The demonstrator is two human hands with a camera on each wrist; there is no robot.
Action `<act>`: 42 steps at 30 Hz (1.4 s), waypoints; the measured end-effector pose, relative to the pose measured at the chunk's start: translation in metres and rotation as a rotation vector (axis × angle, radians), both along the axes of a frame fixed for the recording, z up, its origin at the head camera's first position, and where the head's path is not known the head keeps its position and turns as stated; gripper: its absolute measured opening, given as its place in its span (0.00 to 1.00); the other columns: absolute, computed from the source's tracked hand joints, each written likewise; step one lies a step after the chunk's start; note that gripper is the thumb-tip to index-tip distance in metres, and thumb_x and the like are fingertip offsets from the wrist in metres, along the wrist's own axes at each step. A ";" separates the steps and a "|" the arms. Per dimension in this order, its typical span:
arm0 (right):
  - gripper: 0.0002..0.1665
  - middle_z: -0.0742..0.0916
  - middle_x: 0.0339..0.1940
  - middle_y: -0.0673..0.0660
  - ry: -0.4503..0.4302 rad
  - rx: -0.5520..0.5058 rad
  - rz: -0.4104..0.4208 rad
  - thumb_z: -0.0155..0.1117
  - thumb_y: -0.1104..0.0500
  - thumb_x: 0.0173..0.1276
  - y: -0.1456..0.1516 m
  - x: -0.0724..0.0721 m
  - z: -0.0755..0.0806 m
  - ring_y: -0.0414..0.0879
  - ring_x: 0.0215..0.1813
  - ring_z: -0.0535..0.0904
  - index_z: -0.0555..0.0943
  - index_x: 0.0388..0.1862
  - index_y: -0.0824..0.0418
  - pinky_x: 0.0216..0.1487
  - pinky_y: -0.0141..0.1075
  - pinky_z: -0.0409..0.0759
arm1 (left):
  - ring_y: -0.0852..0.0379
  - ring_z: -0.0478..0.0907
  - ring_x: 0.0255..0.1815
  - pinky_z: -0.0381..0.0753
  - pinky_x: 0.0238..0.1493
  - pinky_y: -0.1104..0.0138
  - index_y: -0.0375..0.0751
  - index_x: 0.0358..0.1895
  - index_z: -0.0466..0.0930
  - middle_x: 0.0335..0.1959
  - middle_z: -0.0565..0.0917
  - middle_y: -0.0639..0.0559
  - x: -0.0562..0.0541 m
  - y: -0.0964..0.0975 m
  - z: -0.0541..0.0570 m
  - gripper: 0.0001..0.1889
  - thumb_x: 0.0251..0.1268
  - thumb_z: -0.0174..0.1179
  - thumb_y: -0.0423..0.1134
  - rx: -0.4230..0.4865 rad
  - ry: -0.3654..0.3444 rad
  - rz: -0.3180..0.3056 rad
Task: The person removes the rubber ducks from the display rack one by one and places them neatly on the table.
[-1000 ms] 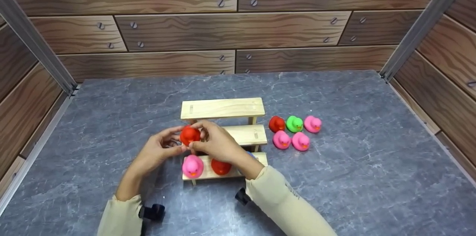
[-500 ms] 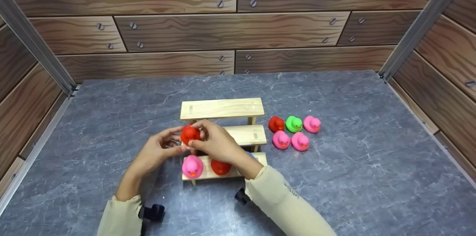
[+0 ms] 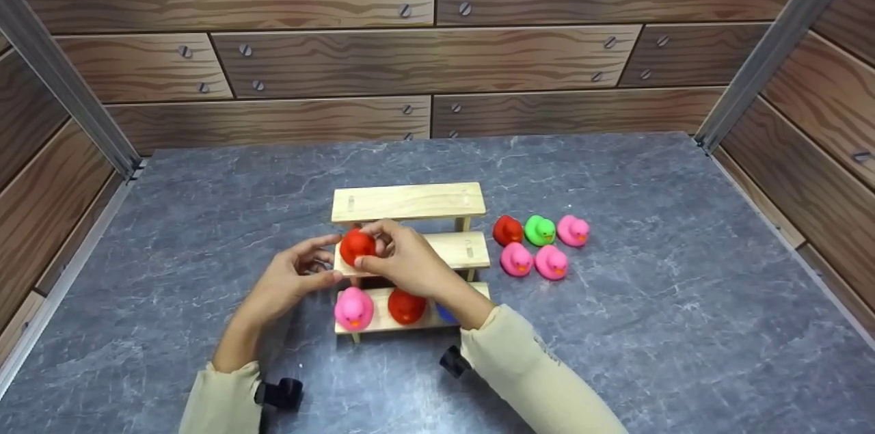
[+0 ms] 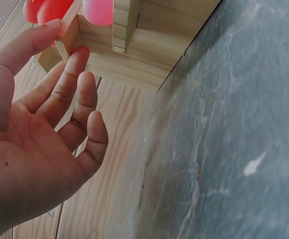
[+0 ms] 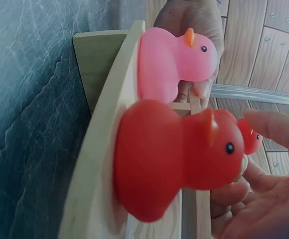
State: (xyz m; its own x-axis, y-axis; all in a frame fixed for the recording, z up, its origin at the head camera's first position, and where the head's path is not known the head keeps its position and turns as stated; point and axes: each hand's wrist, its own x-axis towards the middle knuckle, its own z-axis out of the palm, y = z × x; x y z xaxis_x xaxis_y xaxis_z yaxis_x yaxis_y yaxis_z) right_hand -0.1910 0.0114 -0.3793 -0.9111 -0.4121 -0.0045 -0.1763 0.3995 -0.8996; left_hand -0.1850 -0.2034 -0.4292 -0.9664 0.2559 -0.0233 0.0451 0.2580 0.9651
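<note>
1. Of the two hands, the right hand has the red duck pinched between thumb and fingers, parted only by the width of its body; the left hand is loosely spread, fingers gently bent, with nothing in it.
2. The red duck is at the left end of the middle step; from here I can't tell whether its base bears fully on the wood.
3. To do this well, I'd let the base sit flat first, then ease thumb and fingers apart evenly, so the duck doesn't tip or slide off the end.
4. I'd also square its beak with the pink duck and the lower red duck on the bottom step, both facing the near side.
5. The right hand reaches in slantwise, its wrist partly hiding the blue toy; lifting before drawing back should spare the row below.
6. The left hand stands just beside the step's end, palm turned inward, a handy fence; whether its fingertips touch the wood, I can't say.
</note>
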 end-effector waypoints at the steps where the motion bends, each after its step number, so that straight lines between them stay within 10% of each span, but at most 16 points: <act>1: 0.21 0.76 0.30 0.49 -0.001 0.001 0.002 0.69 0.58 0.61 0.002 0.000 0.001 0.41 0.36 0.72 0.77 0.53 0.60 0.41 0.32 0.71 | 0.60 0.78 0.39 0.77 0.41 0.72 0.31 0.67 0.66 0.44 0.83 0.42 0.000 0.000 0.000 0.34 0.56 0.66 0.31 0.000 0.004 -0.004; 42: 0.22 0.76 0.34 0.52 0.102 0.024 0.046 0.67 0.61 0.62 0.118 0.021 0.025 0.42 0.31 0.72 0.77 0.54 0.66 0.31 0.26 0.70 | 0.61 0.76 0.37 0.76 0.39 0.72 0.31 0.66 0.68 0.42 0.84 0.45 0.000 0.002 -0.001 0.33 0.55 0.66 0.29 0.004 -0.011 0.033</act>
State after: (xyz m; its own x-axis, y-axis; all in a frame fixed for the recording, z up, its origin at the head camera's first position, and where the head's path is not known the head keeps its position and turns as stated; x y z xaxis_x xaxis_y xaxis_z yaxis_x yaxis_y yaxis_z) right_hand -0.1704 0.1290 -0.3540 -0.8875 -0.4544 0.0771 -0.2853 0.4101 -0.8663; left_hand -0.1853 -0.2015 -0.4301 -0.9740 0.2240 -0.0332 0.0257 0.2551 0.9666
